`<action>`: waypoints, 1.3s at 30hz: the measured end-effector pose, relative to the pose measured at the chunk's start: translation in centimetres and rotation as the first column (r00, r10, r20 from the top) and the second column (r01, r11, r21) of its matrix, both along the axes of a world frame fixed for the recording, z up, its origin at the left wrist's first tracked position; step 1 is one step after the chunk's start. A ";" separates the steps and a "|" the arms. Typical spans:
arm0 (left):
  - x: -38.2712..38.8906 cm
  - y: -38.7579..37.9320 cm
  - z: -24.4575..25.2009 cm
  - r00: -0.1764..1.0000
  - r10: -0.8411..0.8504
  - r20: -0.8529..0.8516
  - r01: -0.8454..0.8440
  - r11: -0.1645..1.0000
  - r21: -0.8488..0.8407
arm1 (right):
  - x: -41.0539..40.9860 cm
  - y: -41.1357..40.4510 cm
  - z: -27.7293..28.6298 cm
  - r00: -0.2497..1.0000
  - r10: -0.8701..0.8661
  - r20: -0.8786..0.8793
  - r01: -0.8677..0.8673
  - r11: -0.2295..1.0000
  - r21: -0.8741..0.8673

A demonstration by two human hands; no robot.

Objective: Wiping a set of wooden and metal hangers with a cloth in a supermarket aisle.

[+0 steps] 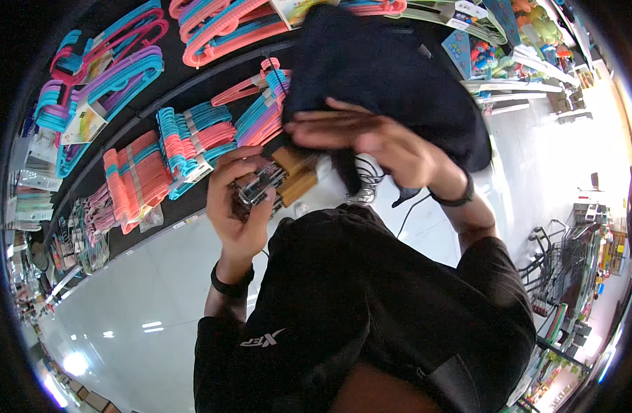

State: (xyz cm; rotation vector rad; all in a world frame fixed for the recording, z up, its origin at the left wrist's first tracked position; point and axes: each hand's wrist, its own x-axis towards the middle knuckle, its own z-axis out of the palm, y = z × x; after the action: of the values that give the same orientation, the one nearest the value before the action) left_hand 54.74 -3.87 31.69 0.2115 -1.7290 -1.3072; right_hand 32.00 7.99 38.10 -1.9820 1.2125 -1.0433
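Note:
My left hand [232, 211] is closed around several wooden hangers [298, 178] with shiny metal clips [264, 184], at the middle of the view. The wooden ends point up and to the right, towards a dark cloth [367, 67]. My right hand [383, 142], blurred, lies across the lower part of that cloth with its fingers stretched to the left. Whether it pinches the fabric or only rests against it cannot be told. The cloth bulges over the shelf edge and hides what is behind it; a dark strip of it hangs below my right hand.
Bundled coral and blue plastic hangers [137, 175] line a dark shelf [155, 103] at the left and front. More coloured hangers [223, 31] sit on the shelf above. Shopping carts [553, 258] stand to the right on the pale tiled floor [140, 289].

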 end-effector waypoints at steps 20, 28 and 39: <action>-1.4 -3.7 -4.8 0.858 -0.419 0.298 0.008 0.590 0.807 | -1.8 1.3 -16.7 0.947 -0.317 0.041 0.209 0.712 0.670; -3.8 -0.2 -7.1 0.941 -0.318 0.113 -0.043 0.220 0.975 | -3.2 5.0 -21.8 0.968 -0.252 0.004 0.231 0.894 0.385; -9.1 -1.2 -12.9 0.977 0.213 0.007 -0.148 0.655 0.741 | 0.9 1.9 -18.7 0.127 -0.728 0.674 0.225 0.683 0.695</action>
State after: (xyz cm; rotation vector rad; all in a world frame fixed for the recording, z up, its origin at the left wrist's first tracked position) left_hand 45.62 -5.08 18.79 0.7692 -0.9763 -1.7772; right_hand 32.93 9.92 19.36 -0.2291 1.1889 -1.6978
